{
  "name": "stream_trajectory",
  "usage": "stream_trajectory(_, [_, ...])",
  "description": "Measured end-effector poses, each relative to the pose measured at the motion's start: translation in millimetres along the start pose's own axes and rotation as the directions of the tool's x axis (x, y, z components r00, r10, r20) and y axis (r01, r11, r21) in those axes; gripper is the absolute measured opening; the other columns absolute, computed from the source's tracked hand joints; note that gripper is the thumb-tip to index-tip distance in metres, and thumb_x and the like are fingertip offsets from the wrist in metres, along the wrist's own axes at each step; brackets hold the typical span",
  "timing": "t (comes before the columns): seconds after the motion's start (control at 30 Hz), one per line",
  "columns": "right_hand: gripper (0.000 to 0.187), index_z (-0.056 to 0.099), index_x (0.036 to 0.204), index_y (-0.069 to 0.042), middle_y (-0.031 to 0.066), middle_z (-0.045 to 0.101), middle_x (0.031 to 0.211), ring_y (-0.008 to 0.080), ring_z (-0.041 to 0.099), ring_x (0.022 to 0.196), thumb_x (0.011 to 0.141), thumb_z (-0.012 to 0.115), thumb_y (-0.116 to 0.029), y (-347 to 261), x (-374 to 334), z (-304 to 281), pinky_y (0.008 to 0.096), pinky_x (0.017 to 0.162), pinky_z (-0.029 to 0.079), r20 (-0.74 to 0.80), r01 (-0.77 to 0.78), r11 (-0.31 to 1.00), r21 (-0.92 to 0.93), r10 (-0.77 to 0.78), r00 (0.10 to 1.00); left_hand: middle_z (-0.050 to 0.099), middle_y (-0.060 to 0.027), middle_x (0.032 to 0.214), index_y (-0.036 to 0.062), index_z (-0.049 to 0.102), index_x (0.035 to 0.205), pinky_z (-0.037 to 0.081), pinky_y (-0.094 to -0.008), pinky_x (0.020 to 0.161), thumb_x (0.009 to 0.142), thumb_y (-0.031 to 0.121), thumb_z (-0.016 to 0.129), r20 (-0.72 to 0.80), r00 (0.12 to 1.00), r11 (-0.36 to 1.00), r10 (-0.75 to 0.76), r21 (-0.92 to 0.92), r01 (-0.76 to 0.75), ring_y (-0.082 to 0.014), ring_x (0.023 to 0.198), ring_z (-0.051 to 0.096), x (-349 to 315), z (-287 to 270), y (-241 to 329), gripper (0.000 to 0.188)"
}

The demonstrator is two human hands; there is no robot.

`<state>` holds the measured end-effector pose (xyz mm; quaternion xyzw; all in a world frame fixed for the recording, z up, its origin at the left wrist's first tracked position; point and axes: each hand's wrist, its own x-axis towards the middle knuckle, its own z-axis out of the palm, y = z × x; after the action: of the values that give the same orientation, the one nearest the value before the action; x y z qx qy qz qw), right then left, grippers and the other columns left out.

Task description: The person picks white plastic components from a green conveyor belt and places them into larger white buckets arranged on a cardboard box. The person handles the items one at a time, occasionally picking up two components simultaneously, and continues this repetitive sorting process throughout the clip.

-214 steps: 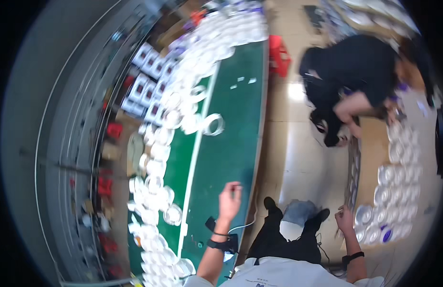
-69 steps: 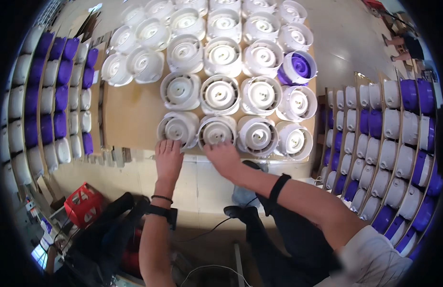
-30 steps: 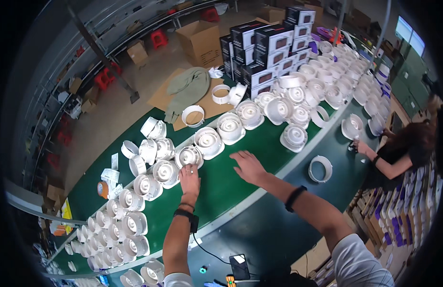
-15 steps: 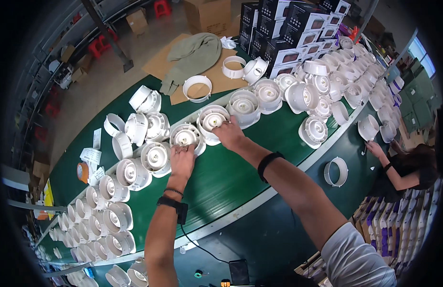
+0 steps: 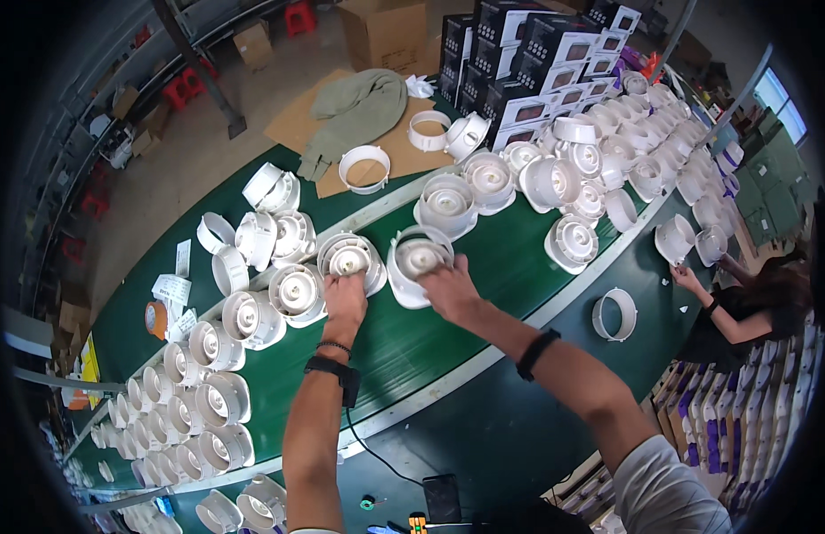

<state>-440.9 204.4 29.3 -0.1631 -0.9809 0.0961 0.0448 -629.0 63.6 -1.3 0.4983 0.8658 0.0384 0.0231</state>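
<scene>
My left hand (image 5: 345, 301) is closed over the near rim of a white round plastic housing (image 5: 348, 242), its fingers curled inside the open top. My right hand (image 5: 452, 290) grips the near right rim of a second white housing (image 5: 404, 285), which is slightly blurred and sits apart from the row. Both housings are open upward, with a ringed centre showing inside. Beside my left hand stands another housing (image 5: 297, 294); beyond my right hand are two more, the nearer one (image 5: 448, 205) upright. My fingertips are partly hidden inside the rims.
The green conveyor belt (image 5: 377, 392) carries many housings, dense at left and far right. Loose white rings (image 5: 364, 169) lie beyond it, near a grey-green cloth (image 5: 355, 111) and stacked black boxes (image 5: 519, 71). A co-worker's hand (image 5: 684, 276) is at right. A cable runs from my left wrist.
My right hand has drawn its housing out of the row, toward me and slightly right. My left hand has shifted slightly right, staying at its housing.
</scene>
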Motion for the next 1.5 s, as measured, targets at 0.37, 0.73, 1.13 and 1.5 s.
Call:
stream_trajectory(0.37, [0.026, 0.064, 0.105, -0.013, 0.0040, 0.068, 0.097, 0.0199, 0.058, 0.102, 0.079, 0.065, -0.014, -1, -305, -80, 0.0535, 0.091, 0.028, 0.120, -0.450, 0.890, 0.080, 0.439, 0.890, 0.068, -0.0123, 0.097, 0.0070, 0.064, 0.110, 0.039, -0.0421, 0.092, 0.072, 0.003, 0.059, -0.078, 0.946, 0.903, 0.316, -0.283, -0.325, -0.0257, 0.096, 0.063, -143, -40, 141, 0.039])
stream_trajectory(0.73, [0.015, 0.060, 0.094, -0.010, 0.0056, 0.067, 0.101, 0.0218, 0.055, 0.106, 0.081, 0.052, -0.007, -59, -489, -41, 0.0553, 0.097, 0.028, 0.113, -0.626, 0.779, 0.032, 0.619, 0.777, 0.067, -0.0129, 0.090, 0.0035, 0.066, 0.098, 0.039, -0.0399, 0.090, 0.077, 0.009, 0.062, 0.000, 0.792, 0.735, 0.610, -0.374, -0.566, -0.0278, 0.091, 0.061, -339, -13, 290, 0.023])
stream_trajectory(1.13, [0.031, 0.068, 0.106, -0.016, 0.0086, 0.069, 0.097, 0.0240, 0.065, 0.094, 0.079, 0.054, -0.012, -38, -475, -13, 0.0443, 0.091, 0.043, 0.172, -0.521, 0.852, 0.051, 0.507, 0.845, 0.065, -0.0131, 0.112, 0.0164, 0.063, 0.118, 0.044, -0.0447, 0.093, 0.084, 0.012, 0.047, 0.168, 0.835, 0.851, 0.524, -0.130, -0.508, -0.0275, 0.103, 0.061, -336, 22, 283, 0.037])
stream_trajectory(1.5, [0.044, 0.058, 0.115, 0.000, 0.0192, 0.064, 0.105, 0.0328, 0.060, 0.104, 0.074, 0.070, -0.012, -13, -495, 5, 0.0485, 0.099, 0.035, 0.226, -0.498, 0.867, 0.017, 0.482, 0.847, 0.069, -0.0038, 0.090, 0.0177, 0.070, 0.092, 0.034, -0.0378, 0.099, 0.080, 0.015, 0.054, 0.051, 0.910, 0.909, 0.412, -0.095, -0.406, -0.0181, 0.093, 0.064, -343, 70, 318, 0.019])
